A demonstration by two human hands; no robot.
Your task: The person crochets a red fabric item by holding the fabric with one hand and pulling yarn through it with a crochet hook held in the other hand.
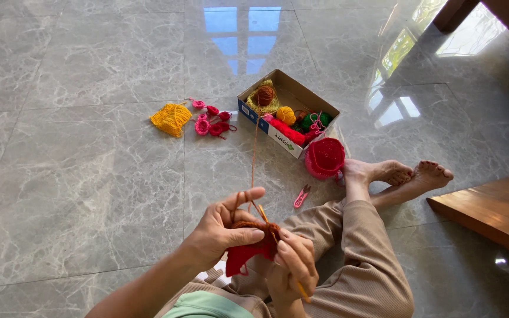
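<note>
In my lap, near the bottom middle, I hold a small red and brown crochet piece (pixel 253 244). My left hand (pixel 226 227) pinches its top edge, thumb over the brown rim, and a brown yarn strand (pixel 253 156) runs over my raised forefinger. My right hand (pixel 294 262) is closed around a yellow crochet hook (pixel 301 288), whose tip meets the piece. I sit on a grey marble floor (pixel 89 176), legs stretched to the right.

The strand leads far up to a brown yarn ball (pixel 264 94) in an open cardboard box (pixel 301 94), which also holds yellow, green and red yarn. A red crocheted cap (pixel 325 158) lies just right of the box, near my feet. Pink thread snips (pixel 301 196) lie on the floor between box and lap. Left of the box sit small pink and red crocheted pieces (pixel 210 119) and a yellow crocheted piece (pixel 172 119). A wooden board (pixel 496 212) lies at right.
</note>
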